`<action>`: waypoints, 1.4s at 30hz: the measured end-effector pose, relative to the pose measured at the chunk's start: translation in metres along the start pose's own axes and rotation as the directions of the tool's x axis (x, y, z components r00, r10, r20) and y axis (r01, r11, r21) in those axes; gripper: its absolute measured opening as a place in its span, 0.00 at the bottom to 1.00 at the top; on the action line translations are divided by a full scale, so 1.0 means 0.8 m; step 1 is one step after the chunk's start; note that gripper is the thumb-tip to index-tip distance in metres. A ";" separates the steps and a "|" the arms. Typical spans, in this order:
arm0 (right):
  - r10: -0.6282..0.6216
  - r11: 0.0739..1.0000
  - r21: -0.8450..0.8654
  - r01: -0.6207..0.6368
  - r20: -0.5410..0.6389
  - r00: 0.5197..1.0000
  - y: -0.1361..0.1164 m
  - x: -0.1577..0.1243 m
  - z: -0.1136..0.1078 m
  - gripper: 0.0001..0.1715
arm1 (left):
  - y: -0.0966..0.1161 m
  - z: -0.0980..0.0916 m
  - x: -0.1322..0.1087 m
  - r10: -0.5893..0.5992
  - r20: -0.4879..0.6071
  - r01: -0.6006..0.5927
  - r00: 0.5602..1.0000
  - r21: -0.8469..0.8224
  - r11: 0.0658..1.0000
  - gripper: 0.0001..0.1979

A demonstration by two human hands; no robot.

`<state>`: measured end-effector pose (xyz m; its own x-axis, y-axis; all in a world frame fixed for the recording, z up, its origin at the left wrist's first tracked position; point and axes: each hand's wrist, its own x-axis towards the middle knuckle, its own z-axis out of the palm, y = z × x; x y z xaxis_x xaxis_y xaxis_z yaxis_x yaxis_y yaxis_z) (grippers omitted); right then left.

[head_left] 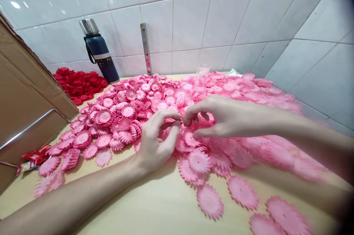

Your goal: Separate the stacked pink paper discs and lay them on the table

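Note:
Pink scalloped-edge paper petals (199, 161) with small centre holes lie in a broad heap, and both my hands are over its near middle. My left hand (159, 137) has its index finger and thumb brought close together in a pinch; whatever is between the tips is too small or hidden to make out. Just to its right, my right hand (218, 117) reaches in with curved fingers, thumb and index apart. Its thumb is over a pale pink petal; whether they touch is unclear. The two sets of fingertips nearly meet.
A cardboard box (30, 91) stands at the left, with a red wrapper (35, 155) beside it. Red petals (79, 83) are piled behind, next to a dark blue flask (102, 52). A metal bracket (145, 48) is against the tiled wall (190, 24). Loose petals lie on the table (155, 205).

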<state>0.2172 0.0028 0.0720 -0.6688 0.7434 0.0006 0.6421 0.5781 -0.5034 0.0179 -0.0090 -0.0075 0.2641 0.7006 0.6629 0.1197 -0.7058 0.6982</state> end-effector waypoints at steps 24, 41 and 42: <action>-0.162 0.970 0.093 0.225 -0.445 0.881 -0.005 0.004 0.001 0.02 | -0.002 0.005 -0.002 -0.038 0.012 0.040 0.999 -0.245 0.969 0.18; 0.047 0.834 0.552 0.006 -0.083 0.995 0.008 0.004 -0.003 0.12 | -0.001 0.003 0.000 -0.098 -0.002 0.096 0.995 -0.196 0.976 0.15; 0.052 0.829 0.560 0.005 -0.086 0.995 0.009 0.004 -0.003 0.13 | -0.001 0.003 0.000 -0.098 0.001 0.096 0.995 -0.195 0.976 0.15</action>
<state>0.2206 0.0097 0.0704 -0.5994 0.7990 0.0488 0.3192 0.2945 -0.9008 0.0198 -0.0087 -0.0084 0.2519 0.7660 0.5914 -0.0448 -0.6012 0.7978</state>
